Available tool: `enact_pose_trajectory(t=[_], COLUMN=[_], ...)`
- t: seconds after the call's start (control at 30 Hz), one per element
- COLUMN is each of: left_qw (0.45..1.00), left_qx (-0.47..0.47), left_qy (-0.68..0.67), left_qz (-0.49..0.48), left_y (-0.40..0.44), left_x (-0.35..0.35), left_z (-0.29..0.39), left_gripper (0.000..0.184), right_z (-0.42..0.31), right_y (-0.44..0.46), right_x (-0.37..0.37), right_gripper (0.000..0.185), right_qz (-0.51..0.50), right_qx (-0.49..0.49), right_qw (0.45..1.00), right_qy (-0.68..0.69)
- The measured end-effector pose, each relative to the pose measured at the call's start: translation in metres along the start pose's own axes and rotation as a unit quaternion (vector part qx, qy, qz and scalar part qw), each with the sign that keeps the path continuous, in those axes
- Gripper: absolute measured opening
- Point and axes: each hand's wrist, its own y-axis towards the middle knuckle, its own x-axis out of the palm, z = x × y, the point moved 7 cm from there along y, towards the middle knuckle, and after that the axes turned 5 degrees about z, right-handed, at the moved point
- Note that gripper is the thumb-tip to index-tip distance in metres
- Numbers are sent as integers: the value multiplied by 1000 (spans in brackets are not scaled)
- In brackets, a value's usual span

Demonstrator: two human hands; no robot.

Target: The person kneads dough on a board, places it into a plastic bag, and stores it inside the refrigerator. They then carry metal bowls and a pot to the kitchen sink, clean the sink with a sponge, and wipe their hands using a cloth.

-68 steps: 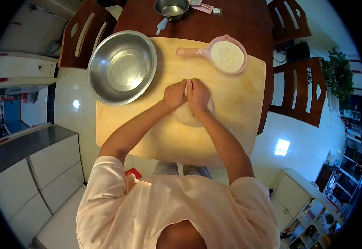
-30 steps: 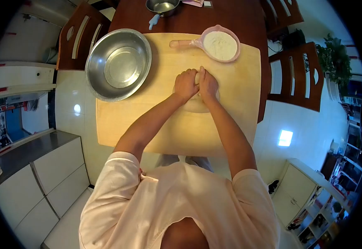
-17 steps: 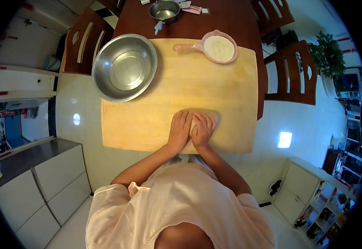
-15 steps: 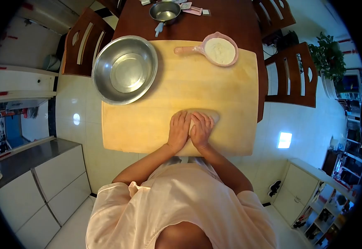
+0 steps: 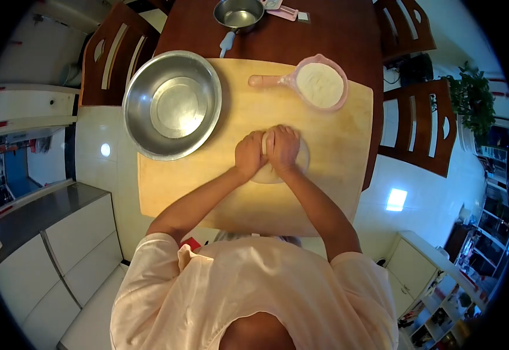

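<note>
A pale lump of dough (image 5: 270, 175) lies on the wooden board (image 5: 324, 192), partly covered by both hands. My left hand (image 5: 249, 154) grips its left side with curled fingers. Beside it, my right hand (image 5: 282, 147) is closed over the upper middle of the dough, the two hands nearly touching. Dough shows between them and to the right of my right hand. On the board's upper right rests a pink ladle (image 5: 266, 81) full of white flour (image 5: 320, 85). A large steel basin (image 5: 135, 116) stands at the upper left, its inside bare.
Behind the board, on the dark red table (image 5: 324, 35), are a small steel pot (image 5: 240, 14) with a blue handle and a pink item (image 5: 283, 11). Wooden chairs (image 5: 423, 125) flank the table. A grey-topped cabinet (image 5: 50, 204) stands at the left, a plant (image 5: 473, 99) at the right.
Both hands have moved forward with the dough, away from the body and the board's near edge. Their fingers are now curled more tightly over it. The view has shifted a little.
</note>
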Motion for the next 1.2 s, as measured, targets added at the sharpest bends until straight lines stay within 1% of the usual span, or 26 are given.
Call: enact_pose_trajectory(t=[0.1,0.23,0.27,0.33,0.37,0.4,0.43,0.47,0.53,0.6,0.63,0.67,0.7,0.73,0.77,0.8,0.9,1.0,1.1,1.13,1.2], left_qw=[995,997,994,989,994,998,999,995,985,982,979,961,929,867,781,672,766,825,877,888,898], left_qx=[-61,-55,-75,-105,-83,-58,-33,34,123,150,60,-32,-123,-233,-336,-432,-400,-302,-184,-175,-196], left_qy=[-7,2,-3,-10,-12,-16,-20,-88,-106,-115,-196,-275,-349,-439,-515,-575,-484,-468,-435,-413,-368], left_qz=[-82,-54,-76,-106,-67,-29,8,24,60,-8,7,20,29,-42,-110,-175,-140,-96,-87,-102,-141], left_y=[13,16,7,0,-11,-28,-48,-71,-130,-177,-194,-213,-227,-236,-246,-260,-251,-224,-176,-160,-131], left_x=[2,2,6,3,-5,-13,-20,-25,-58,-67,-63,-48,-35,-17,1,18,34,18,-18,-29,-22], left_z=[-7,-11,-10,-6,2,14,25,33,64,72,55,31,13,7,7,11,3,5,11,8,-21], left_gripper=[50,36,40,47,49,52,54,67,77,82,80,78,76,74,71,69,61,56,56,59,61], right_z=[12,21,19,9,5,-11,-30,-47,-57,-39,-16,10,29,34,39,41,35,25,2,2,4], right_y=[5,14,6,-3,-8,-18,-30,-48,-95,-149,-174,-204,-234,-252,-266,-275,-266,-242,-215,-209,-200], right_x=[17,31,28,14,7,-16,-43,-65,-98,-133,-140,-140,-138,-126,-112,-104,-103,-115,-125,-120,-104], right_gripper=[24,28,30,29,29,27,24,23,22,24,25,26,28,30,33,35,39,42,41,42,42], right_qz=[-27,-69,-81,-68,-61,-63,-48,-35,-34,59,120,181,241,206,169,130,116,158,209,185,138], right_qx=[24,67,75,60,53,36,5,-25,-24,122,213,300,385,412,436,460,426,370,358,361,368], right_qw=[999,993,991,996,997,996,998,998,994,982,955,915,862,860,858,854,853,875,831,834,839], right_qy=[-38,-71,-75,-27,-4,43,48,54,103,133,167,199,228,219,212,205,277,270,371,373,377])
